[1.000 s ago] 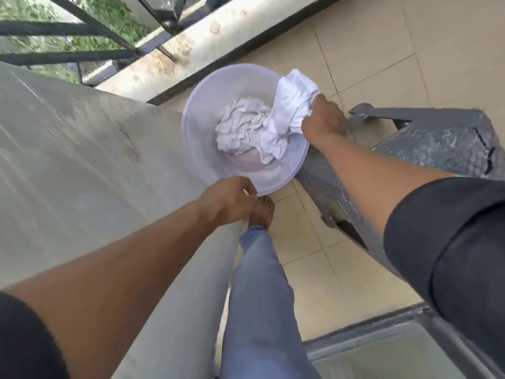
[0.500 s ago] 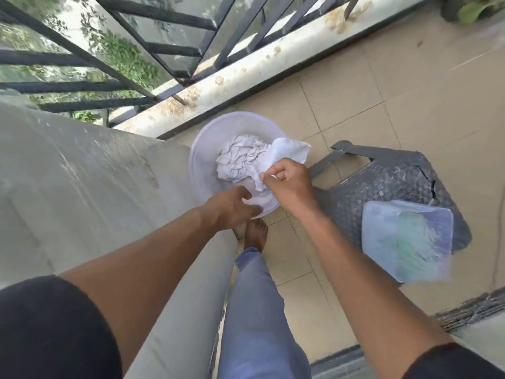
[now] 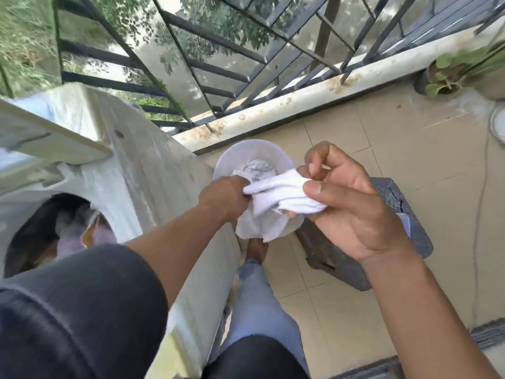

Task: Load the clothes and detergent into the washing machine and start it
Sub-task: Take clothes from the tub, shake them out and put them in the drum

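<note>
Both my hands are on the crumpled white cotton cloth (image 3: 276, 195), which I hold up in the air above the round pale plastic basin (image 3: 254, 154) on the floor. My right hand (image 3: 352, 203) has it pinched between thumb and curled fingers at the right end; my left hand (image 3: 226, 198) is clenched round the left end, and a loose tail hangs down below between them. So both grips are closed on the cloth, nothing released.

It looks to me like a light, limp thing: no stiffness at all, it droops wherever I am not holding it. It should not slip, but a dangling end could snag the basin rim or trail on the tiled floor (image 3: 382, 149). I judge the best hold is a gathered bunch in the middle, one fistful, so the tail comes along.

More white laundry (image 3: 258, 170) lies crumpled in the basin, just behind my hands. The grey-white top-loading washing machine (image 3: 131, 160) stands at my left, its round drum opening (image 3: 54, 231) uncovered with clothes already inside, lid (image 3: 52, 140) raised at the far side. The cloth needs to swing left and drop in there. A dark grey woven plastic stool (image 3: 393, 198) sits to the right, beneath my right hand.
</note>
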`<state>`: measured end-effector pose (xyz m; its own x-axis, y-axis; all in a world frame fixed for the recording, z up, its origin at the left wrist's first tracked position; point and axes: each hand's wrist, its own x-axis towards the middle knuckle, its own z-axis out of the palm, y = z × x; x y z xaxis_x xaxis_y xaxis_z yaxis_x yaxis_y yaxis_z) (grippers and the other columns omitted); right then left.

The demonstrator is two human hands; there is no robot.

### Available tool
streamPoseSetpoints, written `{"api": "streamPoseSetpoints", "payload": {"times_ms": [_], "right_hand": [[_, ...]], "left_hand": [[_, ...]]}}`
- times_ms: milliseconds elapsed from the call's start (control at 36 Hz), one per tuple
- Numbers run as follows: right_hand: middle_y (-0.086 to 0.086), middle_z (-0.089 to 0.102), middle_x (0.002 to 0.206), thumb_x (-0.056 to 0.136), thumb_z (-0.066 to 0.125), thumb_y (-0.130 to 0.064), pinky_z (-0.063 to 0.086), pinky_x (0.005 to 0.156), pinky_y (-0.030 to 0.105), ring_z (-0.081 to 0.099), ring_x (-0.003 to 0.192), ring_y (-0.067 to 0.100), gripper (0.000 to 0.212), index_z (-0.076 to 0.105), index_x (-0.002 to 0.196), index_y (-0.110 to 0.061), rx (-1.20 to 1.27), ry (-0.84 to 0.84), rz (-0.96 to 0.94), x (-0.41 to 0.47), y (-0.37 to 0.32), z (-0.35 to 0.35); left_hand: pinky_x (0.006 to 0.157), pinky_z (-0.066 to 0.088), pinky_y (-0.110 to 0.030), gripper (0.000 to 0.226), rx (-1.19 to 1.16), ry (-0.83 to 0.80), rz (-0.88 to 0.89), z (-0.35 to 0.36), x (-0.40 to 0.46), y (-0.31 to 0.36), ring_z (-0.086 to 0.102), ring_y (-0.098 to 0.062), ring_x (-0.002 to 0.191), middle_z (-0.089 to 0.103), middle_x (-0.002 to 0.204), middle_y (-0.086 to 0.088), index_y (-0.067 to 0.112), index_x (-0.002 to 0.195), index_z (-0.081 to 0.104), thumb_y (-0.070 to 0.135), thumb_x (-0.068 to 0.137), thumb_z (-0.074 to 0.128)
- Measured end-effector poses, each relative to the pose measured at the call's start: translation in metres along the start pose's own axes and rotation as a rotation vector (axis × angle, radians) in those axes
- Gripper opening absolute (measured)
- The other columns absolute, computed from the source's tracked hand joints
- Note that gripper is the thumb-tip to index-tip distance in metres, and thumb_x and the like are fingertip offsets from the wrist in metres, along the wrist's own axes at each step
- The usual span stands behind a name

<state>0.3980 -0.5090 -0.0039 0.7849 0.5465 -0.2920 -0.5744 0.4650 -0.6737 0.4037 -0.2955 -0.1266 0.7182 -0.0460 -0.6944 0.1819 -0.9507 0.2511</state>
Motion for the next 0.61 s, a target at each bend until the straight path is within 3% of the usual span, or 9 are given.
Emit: {"api": "streamPoseSetpoints", "payload": {"times_ms": [83,194,278,333,389,417,500,556,611], "right_hand": [[0.006,0.051,0.080,0.080,0.069,-0.001,0.043,0.066,0.034,0.052,0.072,0.024,0.021,0.055,0.091,-0.014,-0.212,0.113,-0.029,-0.012,-0.015,0.011],[0.001,0.049,0.066,0.078,0.067,-0.001,0.030,0.058,0.030,0.037,0.062,0.020,0.019,0.057,0.085,-0.015,-0.670,0.239,-0.063,-0.026,-0.030,0.015],[-0.008,0.052,0.058,0.084,0.070,-0.006,0.034,0.056,0.030,0.042,0.052,0.014,0.016,0.058,0.087,-0.016,-1.053,0.346,0.014,-0.035,-0.028,0.011],[-0.007,0.064,0.074,0.089,0.068,-0.019,0.048,0.066,0.036,0.059,0.065,0.017,0.014,0.060,0.097,-0.027,-1.372,0.410,0.126,-0.040,-0.023,0.008],[-0.001,0.066,0.110,0.096,0.061,-0.034,0.051,0.082,0.041,0.064,0.098,0.028,0.030,0.051,0.124,-0.038,-1.708,0.363,0.356,-0.046,-0.015,0.014],[0.004,0.060,0.128,0.099,0.058,-0.040,0.047,0.089,0.042,0.059,0.115,0.032,0.045,0.041,0.140,-0.035,-1.841,0.309,0.473,-0.049,-0.010,0.017],[0.007,0.038,0.154,0.096,0.060,-0.052,0.044,0.103,0.045,0.040,0.141,0.034,0.080,0.012,0.159,-0.036,-1.799,0.209,0.635,-0.056,0.001,0.032],[0.005,0.036,0.157,0.093,0.064,-0.055,0.046,0.105,0.048,0.044,0.139,0.032,0.091,0.005,0.160,-0.039,-1.717,0.213,0.625,-0.058,0.013,0.039],[0.008,0.046,0.148,0.089,0.069,-0.056,0.051,0.099,0.047,0.054,0.128,0.033,0.092,0.014,0.159,-0.033,-1.687,0.252,0.587,-0.056,0.027,0.045]], "left_hand": [[0.076,0.048,-0.036,0.022,-0.009,0.063,0.009,-0.030,-0.026,-0.001,0.068,-0.034,0.108,0.073,0.117,-0.004,0.028,0.113,0.072,0.029,0.099,0.055],[0.079,0.048,-0.035,0.032,-0.021,0.185,0.061,-0.070,-0.066,0.000,0.067,-0.037,0.110,0.073,0.122,-0.007,0.024,0.122,0.073,0.017,0.097,0.055],[0.071,0.037,-0.031,0.022,-0.103,0.289,0.139,-0.089,-0.100,0.000,0.064,-0.038,0.096,0.072,0.096,-0.006,0.018,0.099,0.074,0.009,0.094,0.054],[0.063,0.033,-0.033,0.018,-0.185,0.330,0.179,-0.098,-0.121,-0.001,0.056,-0.031,0.082,0.058,0.073,0.009,0.023,0.082,0.062,0.009,0.092,0.057],[0.064,0.046,-0.030,0.015,-0.333,0.351,0.222,-0.104,-0.140,-0.003,0.058,-0.028,0.078,0.059,0.071,0.011,0.024,0.079,0.061,0.017,0.092,0.059],[0.071,0.055,-0.034,0.013,-0.431,0.350,0.241,-0.108,-0.151,-0.002,0.063,-0.030,0.080,0.066,0.075,0.006,0.020,0.081,0.066,0.022,0.091,0.057],[0.083,0.063,-0.058,0.020,-0.714,0.317,0.280,-0.119,-0.183,0.004,0.071,-0.031,0.085,0.071,0.091,-0.014,0.009,0.093,0.069,0.021,0.089,0.054],[0.088,0.060,-0.062,0.014,-0.854,0.272,0.341,-0.126,-0.203,0.006,0.068,-0.023,0.082,0.069,0.088,-0.012,0.006,0.091,0.066,0.014,0.091,0.055],[0.093,0.057,-0.066,0.009,-0.956,0.234,0.411,-0.135,-0.224,0.008,0.066,-0.022,0.086,0.068,0.090,-0.011,0.002,0.092,0.063,0.008,0.094,0.057]]}}
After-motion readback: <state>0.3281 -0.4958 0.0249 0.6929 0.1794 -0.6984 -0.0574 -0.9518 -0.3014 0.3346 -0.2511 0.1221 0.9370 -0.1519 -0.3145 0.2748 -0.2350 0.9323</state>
